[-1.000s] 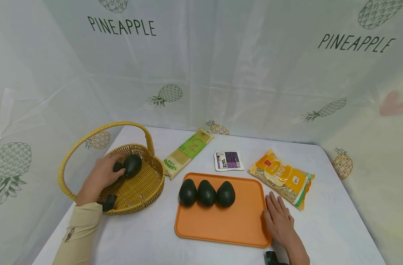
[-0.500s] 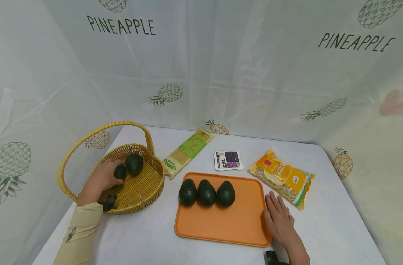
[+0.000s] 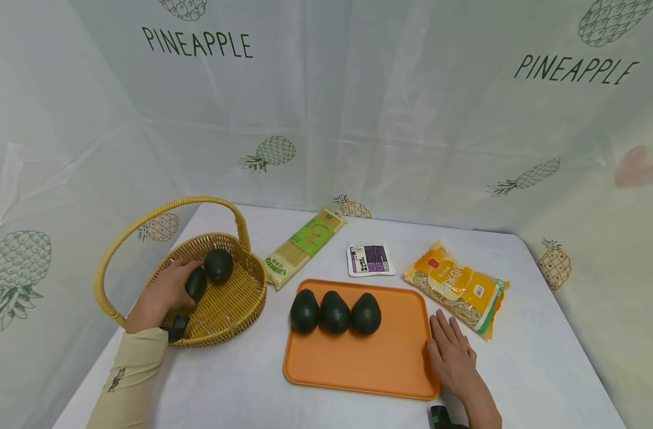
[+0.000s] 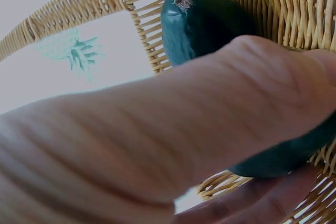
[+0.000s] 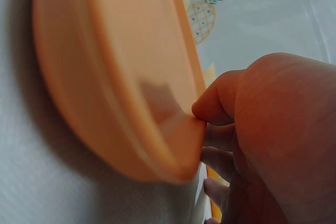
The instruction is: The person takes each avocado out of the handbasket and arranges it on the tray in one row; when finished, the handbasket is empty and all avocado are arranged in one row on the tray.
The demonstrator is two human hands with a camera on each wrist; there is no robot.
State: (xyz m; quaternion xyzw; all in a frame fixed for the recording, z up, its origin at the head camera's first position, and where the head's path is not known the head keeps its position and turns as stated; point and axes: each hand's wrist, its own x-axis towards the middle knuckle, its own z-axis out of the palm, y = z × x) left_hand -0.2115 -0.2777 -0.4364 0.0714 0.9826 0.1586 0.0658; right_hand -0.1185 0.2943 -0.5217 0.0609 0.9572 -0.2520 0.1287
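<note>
In the wicker basket [image 3: 227, 310] at the left, my left hand [image 3: 165, 292] grips a dark green avocado [image 3: 196, 284]. The left wrist view has the thumb [image 4: 199, 108] over this avocado [image 4: 278, 158] and fingers beneath it. Right beside it in the basket lies another avocado [image 3: 218, 266]. My right hand [image 3: 454, 357] rests at the right edge of the orange tray [image 3: 358, 366], fingers straight, and its thumb touches the rim in the right wrist view. Several avocados [image 3: 335, 313] sit in a row at the tray's upper left.
The basket's tall handle [image 3: 165, 205] arches over the left forearm. Behind the tray lie a green-labelled noodle pack [image 3: 305, 247] and a small white and purple packet [image 3: 370, 260]. A yellow food bag [image 3: 457, 289] lies beyond the right hand, on the white-covered table [image 3: 224, 387].
My left hand has drawn back slightly toward the basket's near left side and closed round an avocado. The avocado beside it has shifted slightly right. My right hand has stayed still.
</note>
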